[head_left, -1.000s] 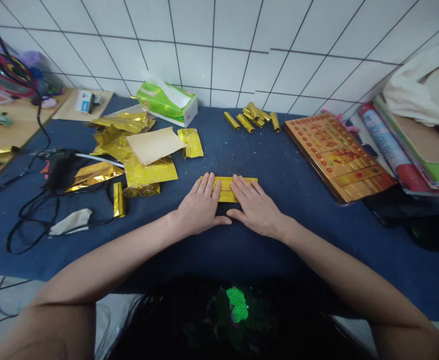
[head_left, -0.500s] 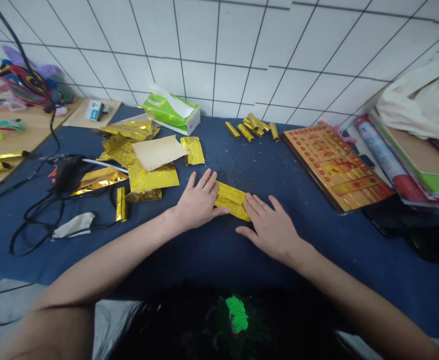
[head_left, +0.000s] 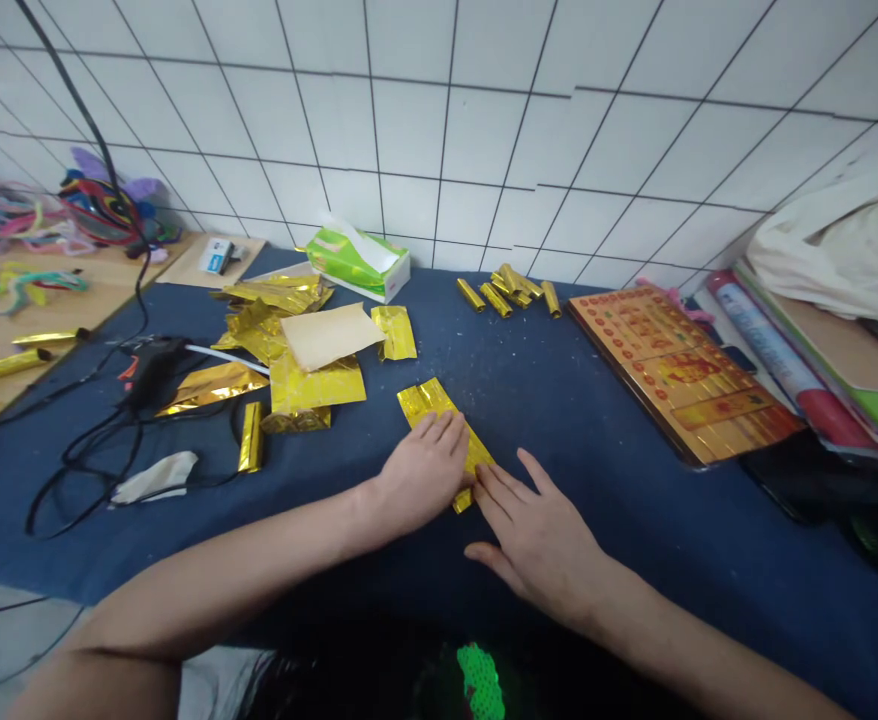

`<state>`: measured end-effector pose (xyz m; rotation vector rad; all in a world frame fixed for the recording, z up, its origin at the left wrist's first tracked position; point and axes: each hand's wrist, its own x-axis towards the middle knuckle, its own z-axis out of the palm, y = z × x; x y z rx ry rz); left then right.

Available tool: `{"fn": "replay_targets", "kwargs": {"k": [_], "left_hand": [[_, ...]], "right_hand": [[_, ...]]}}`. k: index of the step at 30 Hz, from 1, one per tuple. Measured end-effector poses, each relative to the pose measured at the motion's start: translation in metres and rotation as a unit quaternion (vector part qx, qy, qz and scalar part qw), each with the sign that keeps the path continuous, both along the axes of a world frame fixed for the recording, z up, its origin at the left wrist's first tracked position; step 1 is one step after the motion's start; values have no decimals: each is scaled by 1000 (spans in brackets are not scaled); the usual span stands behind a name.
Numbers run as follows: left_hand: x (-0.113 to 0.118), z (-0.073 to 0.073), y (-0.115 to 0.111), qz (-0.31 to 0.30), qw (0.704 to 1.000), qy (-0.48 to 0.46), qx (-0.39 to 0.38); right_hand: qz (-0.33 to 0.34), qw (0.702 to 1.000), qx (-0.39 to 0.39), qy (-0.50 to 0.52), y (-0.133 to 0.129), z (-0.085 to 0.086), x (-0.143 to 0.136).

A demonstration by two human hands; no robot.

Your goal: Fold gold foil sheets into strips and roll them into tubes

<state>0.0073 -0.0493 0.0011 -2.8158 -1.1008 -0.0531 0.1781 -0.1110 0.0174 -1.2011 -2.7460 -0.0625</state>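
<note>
Left hand [head_left: 425,468] palm down, fingers curled, right hand [head_left: 540,530] flatter, thumb spread

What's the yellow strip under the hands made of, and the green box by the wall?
The yellow strip looks like shiny gold foil or foil-coated paper: it's creased and glints. The green box seems to be smooth printed thin card, since its sides look flat and its edges straight.

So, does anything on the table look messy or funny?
A few things. The black cable lies in tangled loops, the gold foil is crumpled in a heap, and one gold roll lies away from the bunch of rolls by the wall.
</note>
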Motion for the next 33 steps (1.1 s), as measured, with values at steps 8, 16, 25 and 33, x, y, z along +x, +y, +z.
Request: {"fn": "replay_targets", "kwargs": {"k": [8, 16, 25, 33], "left_hand": [[-14, -2, 26, 62, 997, -28, -23], [-17, 1, 28, 103, 995, -16, 4], [-8, 10, -2, 0, 1000, -2, 2], [-5, -1, -4, -17, 999, 0, -33]], "right_hand": [[-6, 1000, -5, -7, -2, 0, -2], [-80, 997, -13, -17, 19, 2, 19], [-106, 992, 31, -57, 56, -12, 51], [-102, 993, 50, -41, 48, -10, 40]]}}
